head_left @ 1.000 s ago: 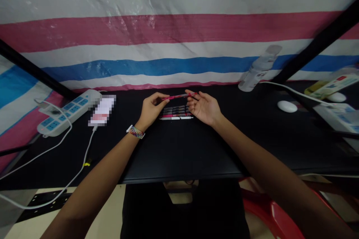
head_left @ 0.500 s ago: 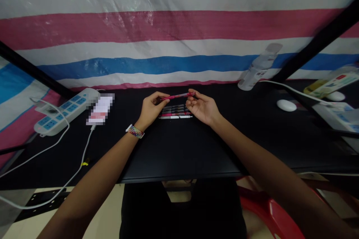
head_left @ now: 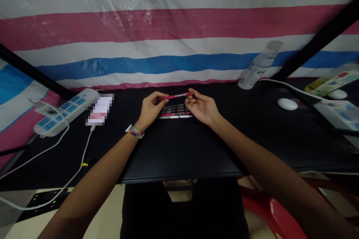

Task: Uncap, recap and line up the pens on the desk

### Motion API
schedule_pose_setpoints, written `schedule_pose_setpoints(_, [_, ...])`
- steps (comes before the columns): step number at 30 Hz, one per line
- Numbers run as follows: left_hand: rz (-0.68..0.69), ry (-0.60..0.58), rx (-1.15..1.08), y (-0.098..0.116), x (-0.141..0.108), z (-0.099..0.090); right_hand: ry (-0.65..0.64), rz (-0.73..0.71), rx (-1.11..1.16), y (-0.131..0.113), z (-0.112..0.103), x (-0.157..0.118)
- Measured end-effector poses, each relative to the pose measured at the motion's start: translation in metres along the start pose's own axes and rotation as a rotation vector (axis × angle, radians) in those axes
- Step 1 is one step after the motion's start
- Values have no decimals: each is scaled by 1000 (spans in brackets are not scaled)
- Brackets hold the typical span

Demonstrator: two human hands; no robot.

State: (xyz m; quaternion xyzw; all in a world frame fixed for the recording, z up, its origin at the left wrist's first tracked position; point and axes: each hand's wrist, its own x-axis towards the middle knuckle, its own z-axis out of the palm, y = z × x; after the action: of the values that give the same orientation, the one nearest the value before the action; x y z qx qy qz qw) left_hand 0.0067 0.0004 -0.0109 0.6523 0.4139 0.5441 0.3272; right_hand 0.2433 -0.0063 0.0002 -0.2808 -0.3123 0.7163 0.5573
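A red pen (head_left: 177, 96) is held level above the black table (head_left: 179, 149), one end in each hand. My left hand (head_left: 151, 109), with a colourful band at the wrist, pinches its left end. The fingertips of my right hand (head_left: 202, 108) grip its right end, palm turned partly up. Just below, several pens lie side by side in a row between my hands: dark ones (head_left: 175, 108), a pink-red one (head_left: 174, 114) and a white one (head_left: 176, 117) nearest me. My hands hide some of the pens' ends.
At the left lie a white power strip (head_left: 67, 112), a blurred-out phone (head_left: 100, 110) and white cables. On the right are a clear bottle (head_left: 259, 67), a white mouse (head_left: 287, 104) and a yellowish bottle (head_left: 331, 82). A red stool (head_left: 273, 213) is below the table's edge.
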Motion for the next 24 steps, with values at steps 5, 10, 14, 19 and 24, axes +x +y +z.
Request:
schedule_pose_setpoints(5, [13,10,6,1,0,-1,-17,-27,-44,0,-1,0])
schedule_pose_setpoints(10, [18,9,31,2,0,-1,-6,-34,-30,1,-3,2])
schedule_pose_setpoints(14, [24,2,21,1,0,-1,-13,-12,32,-1,1,-1])
schedule_pose_setpoints(19, [62,6,16,1,1,-2,4,46,170,-5,3,-3])
schedule_pose_setpoints(24, [56,12,26,1,1,-3,-22,45,183,-4,4,-4])
